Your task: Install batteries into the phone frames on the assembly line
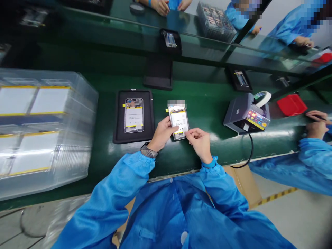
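A green workbench surface (pixel 207 100) runs across the view, with a tall stack of clear plastic trays (pixel 46 131) holding white, yellow-edged panels at its left, and a grey tape dispenser (pixel 246 114) and red bin (pixel 292 104) toward its right. A black mat (pixel 118 117) carries a phone frame (pixel 134 116). Just right of the mat, a phone body (pixel 178 121) with yellow tape strips sits between both hands. The left hand (pixel 162 133) has a closed grip along its side, while the right hand (pixel 199 143) holds a narrow grip at its lower corner, fingertips (pixel 187 133) pressed there. A co-worker's hand (pixel 315 128) is at far right.
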Demonstrator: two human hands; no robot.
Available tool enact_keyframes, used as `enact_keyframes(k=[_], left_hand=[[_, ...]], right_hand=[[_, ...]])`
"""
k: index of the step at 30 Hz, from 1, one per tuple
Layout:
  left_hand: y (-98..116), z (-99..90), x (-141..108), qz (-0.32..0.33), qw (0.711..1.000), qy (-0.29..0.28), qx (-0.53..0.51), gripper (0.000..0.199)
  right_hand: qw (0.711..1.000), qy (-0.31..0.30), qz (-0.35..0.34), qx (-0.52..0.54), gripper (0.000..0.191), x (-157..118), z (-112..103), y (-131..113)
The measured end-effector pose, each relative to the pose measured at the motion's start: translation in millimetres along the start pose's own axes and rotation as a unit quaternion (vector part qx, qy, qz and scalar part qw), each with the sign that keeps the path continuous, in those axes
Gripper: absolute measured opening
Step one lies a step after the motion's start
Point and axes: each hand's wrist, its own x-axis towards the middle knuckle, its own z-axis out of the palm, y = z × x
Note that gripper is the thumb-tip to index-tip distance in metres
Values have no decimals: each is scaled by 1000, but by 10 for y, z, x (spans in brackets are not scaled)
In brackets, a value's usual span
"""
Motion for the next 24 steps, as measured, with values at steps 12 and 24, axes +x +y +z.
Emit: enact_keyframes(k=[12, 24], left_hand=[[12, -9, 0, -1, 1000, 0, 14, 52], [104, -39, -13, 3, 999, -48, -21, 62]], right_hand=[[1000, 12, -6, -23, 36, -18, 43, -2], [999, -11, -45, -1, 60, -18, 1, -139]])
